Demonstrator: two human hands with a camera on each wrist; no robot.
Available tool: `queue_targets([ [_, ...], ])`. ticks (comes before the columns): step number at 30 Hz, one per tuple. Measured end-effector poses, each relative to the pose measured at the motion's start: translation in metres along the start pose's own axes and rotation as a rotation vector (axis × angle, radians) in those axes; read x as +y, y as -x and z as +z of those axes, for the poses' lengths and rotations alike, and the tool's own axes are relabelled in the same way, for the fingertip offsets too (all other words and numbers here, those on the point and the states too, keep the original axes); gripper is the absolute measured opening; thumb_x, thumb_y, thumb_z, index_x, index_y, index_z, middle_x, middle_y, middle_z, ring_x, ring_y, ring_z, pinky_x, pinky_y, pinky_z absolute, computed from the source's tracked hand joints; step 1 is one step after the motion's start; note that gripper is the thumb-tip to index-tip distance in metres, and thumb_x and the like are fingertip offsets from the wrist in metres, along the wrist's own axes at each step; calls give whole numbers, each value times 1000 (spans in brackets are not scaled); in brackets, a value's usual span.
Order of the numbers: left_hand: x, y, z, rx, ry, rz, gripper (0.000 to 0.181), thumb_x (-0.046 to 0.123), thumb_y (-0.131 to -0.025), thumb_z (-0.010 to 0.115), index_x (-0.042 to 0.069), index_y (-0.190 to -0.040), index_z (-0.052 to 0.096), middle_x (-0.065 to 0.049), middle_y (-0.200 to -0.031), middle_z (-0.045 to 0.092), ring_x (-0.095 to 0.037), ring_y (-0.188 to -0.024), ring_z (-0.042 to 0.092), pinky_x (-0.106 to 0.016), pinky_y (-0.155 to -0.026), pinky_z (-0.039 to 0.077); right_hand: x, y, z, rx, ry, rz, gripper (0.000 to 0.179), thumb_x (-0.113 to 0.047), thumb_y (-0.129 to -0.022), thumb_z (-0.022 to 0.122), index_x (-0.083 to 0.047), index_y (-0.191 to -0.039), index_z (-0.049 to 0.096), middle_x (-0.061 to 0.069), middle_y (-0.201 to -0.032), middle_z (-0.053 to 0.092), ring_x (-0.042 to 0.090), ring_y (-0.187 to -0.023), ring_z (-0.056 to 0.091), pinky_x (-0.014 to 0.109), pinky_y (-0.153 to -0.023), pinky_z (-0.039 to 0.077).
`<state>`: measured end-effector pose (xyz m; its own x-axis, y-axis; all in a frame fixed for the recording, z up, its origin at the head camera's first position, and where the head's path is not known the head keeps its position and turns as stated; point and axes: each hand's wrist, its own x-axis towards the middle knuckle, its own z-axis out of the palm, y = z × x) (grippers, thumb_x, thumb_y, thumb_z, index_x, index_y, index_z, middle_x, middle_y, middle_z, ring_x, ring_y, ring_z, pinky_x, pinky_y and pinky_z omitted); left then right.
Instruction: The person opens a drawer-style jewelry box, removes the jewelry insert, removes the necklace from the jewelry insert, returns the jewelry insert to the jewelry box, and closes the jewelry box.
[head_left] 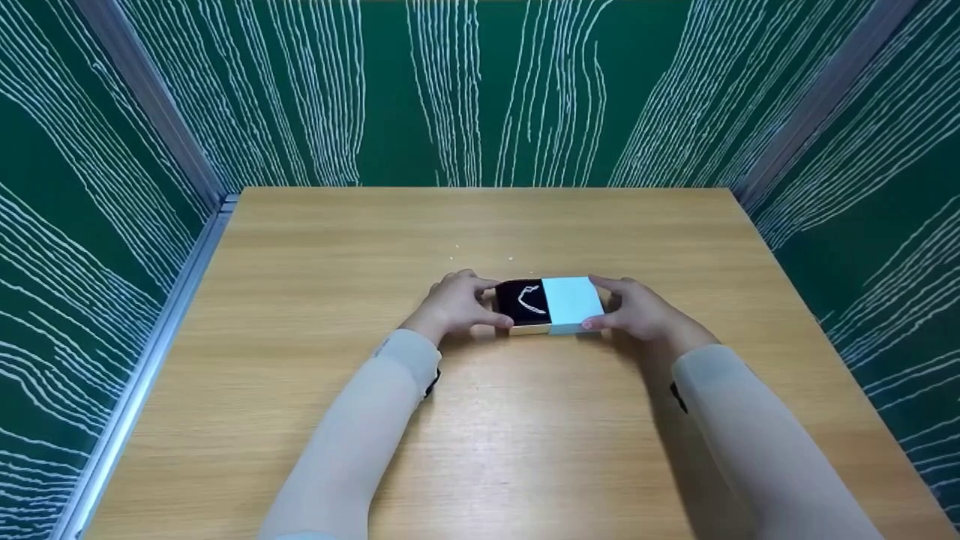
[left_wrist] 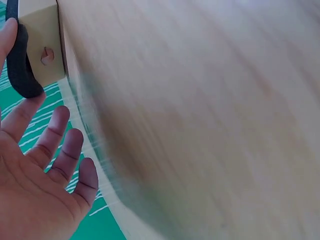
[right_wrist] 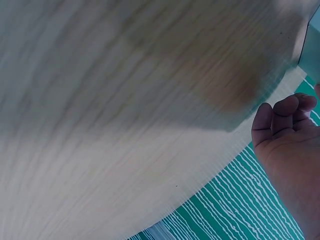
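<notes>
A small jewellery box lies on the table, drawn partly apart. Its cream drawer (head_left: 529,330) holds a black padded insert (head_left: 510,309), and a silvery chain (head_left: 524,303) lies curved on top. My left hand (head_left: 461,301) pinches the drawer's end between thumb and forefinger. In the left wrist view those two touch the ends of the dark insert (left_wrist: 21,65), while the other fingers are spread. On the right, the light blue sleeve (head_left: 572,300) covers the rest of the drawer. My right hand (head_left: 639,306) grips that sleeve by its outer corners, thumb in front and forefinger behind.
The wooden table (head_left: 337,247) carries a few tiny pale specks just behind the box. Green walls with white wavy lines (head_left: 442,90) enclose it at the back and sides. A metal rail (head_left: 142,360) runs along the left edge.
</notes>
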<state>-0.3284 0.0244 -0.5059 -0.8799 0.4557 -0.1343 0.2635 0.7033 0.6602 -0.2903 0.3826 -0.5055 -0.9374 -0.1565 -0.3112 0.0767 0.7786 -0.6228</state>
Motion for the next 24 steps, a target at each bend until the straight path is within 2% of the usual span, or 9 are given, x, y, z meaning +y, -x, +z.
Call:
queue_targets([
  [6,2,1,2,17,11,0,92,59,-82,99,29,-162,63,-4,-131,65,-25,-123,55,-47,-113,45,-1,0,-1,-7,-3,16,120,-61,-86,93,-24,-181,30,28,-181,34,46,-162,40,70,-138,26],
  [11,3,-1,2,21,-4,14,98,57,-83,99,29,-167,58,-4,-137,64,-27,-130,56,-50,-120,45,-2,1,-1,-12,-21,23,119,-60,-87,94,-25,-181,29,27,-182,33,44,-159,40,70,-138,25],
  [16,4,-5,4,3,-7,42,100,52,-85,100,29,-170,53,-6,-146,61,-29,-138,54,-52,-125,46,-1,1,-1,-14,-21,18,118,-59,-88,93,-26,-181,29,27,-183,31,45,-163,37,71,-138,23],
  [18,4,-6,4,-11,19,48,99,47,-86,100,27,-170,52,-7,-148,59,-30,-139,53,-52,-124,48,-1,1,-1,-13,-19,17,118,-60,-88,93,-26,-181,29,27,-183,31,45,-163,37,71,-138,23],
  [24,7,-8,7,-33,65,65,98,42,-88,97,17,-171,51,-9,-147,54,-30,-141,46,-50,-125,48,0,1,1,-1,6,-20,117,-56,-90,93,-20,-181,28,29,-178,38,45,-152,48,68,-135,34],
])
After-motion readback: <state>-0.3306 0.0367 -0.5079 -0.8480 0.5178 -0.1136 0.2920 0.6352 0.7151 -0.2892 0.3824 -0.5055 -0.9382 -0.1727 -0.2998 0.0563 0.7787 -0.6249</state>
